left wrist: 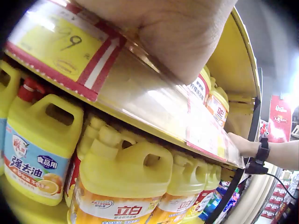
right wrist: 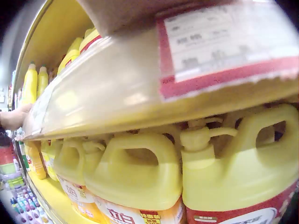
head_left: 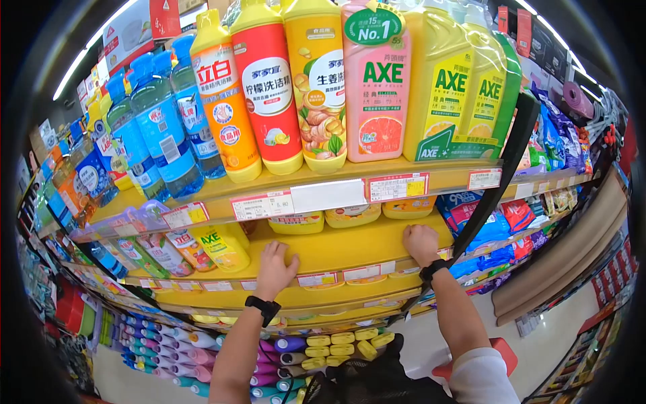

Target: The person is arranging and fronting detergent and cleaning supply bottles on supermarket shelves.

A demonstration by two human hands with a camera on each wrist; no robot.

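Both hands are at the front edge of a yellow shelf (head_left: 330,250) in the head view. The left hand (head_left: 276,271) rests over the edge near a yellow AXE bottle (head_left: 222,246), fingers loosely bent and holding nothing. Further right, the right hand (head_left: 422,244) lies on the same shelf by the black upright, its fingers loosely curled and partly hidden. Both wrist views show the hand's underside at the price-tag strip. Under that strip stand yellow detergent jugs (left wrist: 126,170), seen again as a handled jug (right wrist: 135,168) in the right wrist view.
Above, a shelf holds a red detergent bottle (head_left: 266,87), a pink AXE bottle (head_left: 375,87) and blue spray bottles (head_left: 158,128). A black upright (head_left: 494,175) bounds the right side. Below stand purple bottles (head_left: 289,345); a red stool (head_left: 503,355) is by the person.
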